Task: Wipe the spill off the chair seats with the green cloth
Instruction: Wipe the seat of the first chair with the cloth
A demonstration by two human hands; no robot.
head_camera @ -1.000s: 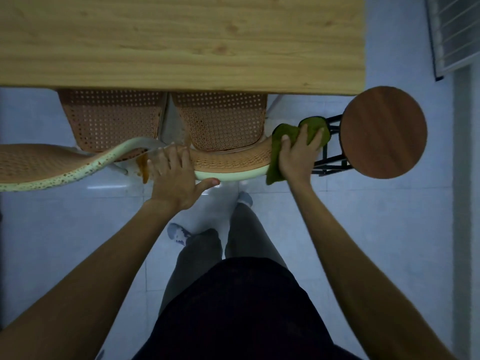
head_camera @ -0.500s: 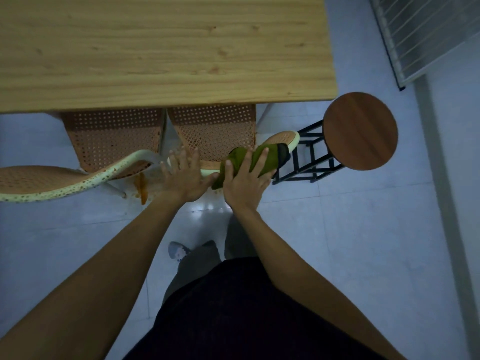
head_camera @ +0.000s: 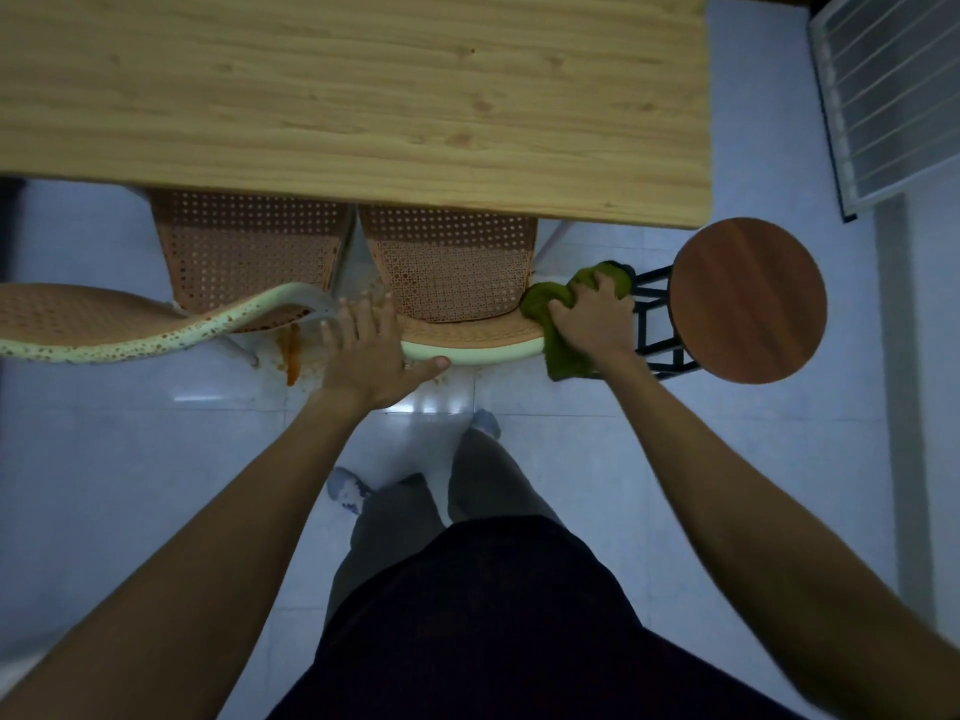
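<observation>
Two orange woven chairs are tucked under the table. My right hand (head_camera: 589, 317) grips the bunched green cloth (head_camera: 563, 350) against the right end of the right chair's cream backrest rim (head_camera: 472, 350). My left hand (head_camera: 371, 350) rests flat, fingers spread, on the left end of that same rim. The right chair seat (head_camera: 452, 262) shows between my hands. The left chair seat (head_camera: 244, 252) sits beyond its backrest (head_camera: 130, 335), whose cream edge is speckled with orange spots. An orange spill streak (head_camera: 291, 356) runs down onto the floor between the two chairs.
A light wooden table (head_camera: 353, 96) covers the far half of both seats. A round brown stool (head_camera: 748, 298) on a black metal frame stands just right of my right hand. A white grille (head_camera: 888, 90) leans at the far right. My legs and feet stand on white floor tiles.
My right hand has swept the green cloth from the middle of the right chair's backrest rim out to its right end. My left hand stays on the rim's left end.
</observation>
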